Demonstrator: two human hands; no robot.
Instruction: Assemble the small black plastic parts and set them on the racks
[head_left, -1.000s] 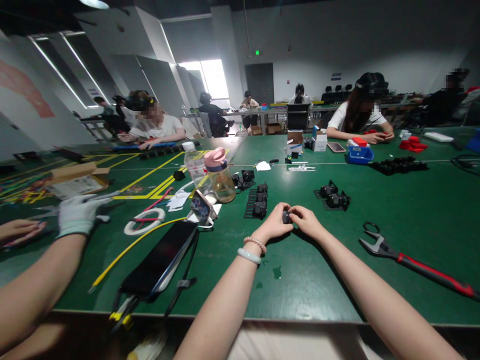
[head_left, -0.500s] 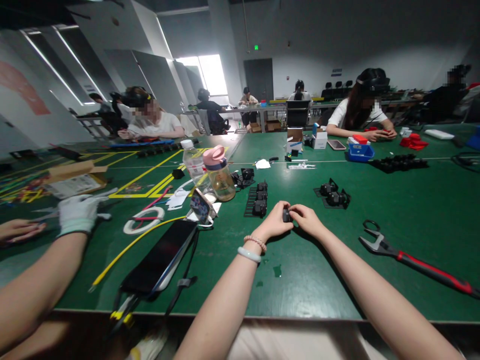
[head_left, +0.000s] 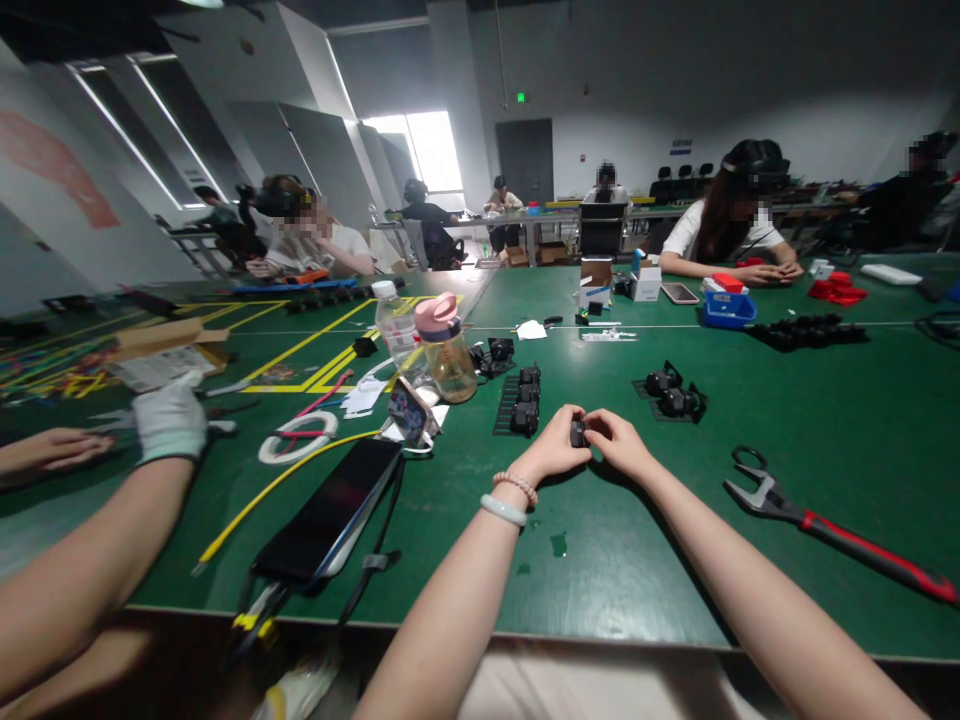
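Between my two hands is a small black block-shaped part (head_left: 577, 432), mostly covered by fingers. My left hand (head_left: 556, 446) is closed round it from the left. From the right, the fingertips of my right hand (head_left: 621, 442) pinch at the same part; its exact kind is too small to make out. Just beyond my left hand lies a row of black parts on a slatted piece (head_left: 517, 402). Further right sits another cluster of black parts (head_left: 673, 392), apart from my right hand.
An adjustable wrench (head_left: 832, 530) lies at right beside a black ring (head_left: 748, 458). To the left are a black phone-like device (head_left: 330, 515), a propped phone (head_left: 409, 410), a pink-lidded bottle (head_left: 448, 360) and a yellow cable (head_left: 277, 490). A co-worker's gloved hand (head_left: 171, 420) works at far left.
The view has shifted slightly, so things sit a little further right. Both hands keep hold of the black part with hardly any movement. The co-worker's gloved hand has moved a little.
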